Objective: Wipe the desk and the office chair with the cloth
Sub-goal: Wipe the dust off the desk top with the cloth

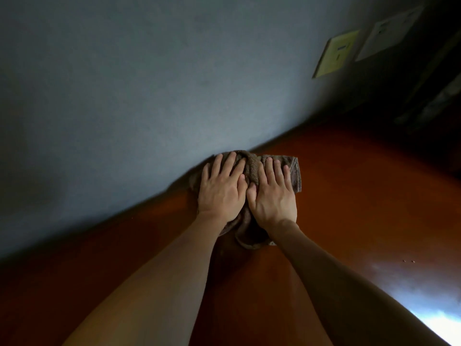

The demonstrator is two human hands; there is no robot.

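A brown terry cloth lies bunched on the reddish-brown desk, at the desk's far edge where it meets the wall. My left hand presses flat on the cloth's left part with its fingers straight and spread. My right hand presses flat on the right part, thumb beside the left hand's thumb. Both forearms reach forward over the desk. The office chair is not in view.
A grey-blue wall rises right behind the cloth. A yellowish switch plate and a white plate sit on the wall at the upper right. The far right corner is dark. A bright glare shines on the desk's lower right.
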